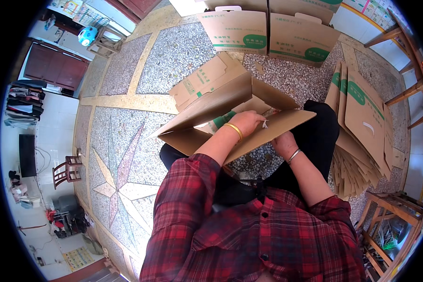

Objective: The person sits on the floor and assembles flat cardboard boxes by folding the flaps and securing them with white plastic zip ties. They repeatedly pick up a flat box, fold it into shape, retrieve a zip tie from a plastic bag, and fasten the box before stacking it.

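Note:
A brown cardboard box (211,105), half folded with its flaps spread, rests on my lap. My left hand (246,121), a gold bangle on its wrist, reaches inside the box and presses on an inner panel. My right hand (284,141), wearing a silver bangle, grips the near flap's edge from below. A small white scrap shows by my left fingers.
A stack of flat box blanks (362,127) leans at my right. Two assembled boxes (268,33) stand ahead on the terrazzo floor, with another flat blank (204,77) behind the box I hold. Wooden chairs (395,221) stand at the right, a small stool (66,171) at the left.

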Motion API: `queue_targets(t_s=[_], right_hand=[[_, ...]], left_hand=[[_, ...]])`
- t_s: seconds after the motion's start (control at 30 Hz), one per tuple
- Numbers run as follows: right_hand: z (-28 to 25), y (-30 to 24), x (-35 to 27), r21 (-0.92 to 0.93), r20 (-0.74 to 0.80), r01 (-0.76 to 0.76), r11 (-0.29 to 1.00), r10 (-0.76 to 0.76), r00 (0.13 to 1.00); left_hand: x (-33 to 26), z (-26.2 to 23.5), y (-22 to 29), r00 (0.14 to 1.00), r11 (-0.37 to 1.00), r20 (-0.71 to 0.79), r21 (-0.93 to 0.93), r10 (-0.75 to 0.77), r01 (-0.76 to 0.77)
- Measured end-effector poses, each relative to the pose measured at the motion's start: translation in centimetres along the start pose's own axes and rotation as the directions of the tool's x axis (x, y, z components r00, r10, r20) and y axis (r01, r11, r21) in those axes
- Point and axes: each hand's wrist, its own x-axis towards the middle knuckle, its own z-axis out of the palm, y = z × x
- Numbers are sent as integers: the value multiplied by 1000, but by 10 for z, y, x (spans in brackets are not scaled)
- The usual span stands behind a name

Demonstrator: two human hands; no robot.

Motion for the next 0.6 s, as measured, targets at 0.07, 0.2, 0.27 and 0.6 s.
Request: queue_targets(t_s=[0.07, 0.2, 0.27, 0.6], right_hand=[[0, -1, -1, -8, 8, -34, 999, 34, 999], [6, 5, -1, -15, -7, -32, 999, 32, 999], [7, 4, 0, -3, 22, -59, 998, 59, 998], [23, -10, -4, 146, -155, -50, 988, 72, 985]], left_hand=[[-2, -4, 2, 999, 1000, 34, 25, -6, 5], [-1, -3, 0, 998, 994, 58, 104, 30, -36], [-1, -7, 1, 996, 986, 82, 160, 40, -53], [1, 0, 15, 971, 978, 237, 197, 25, -73]])
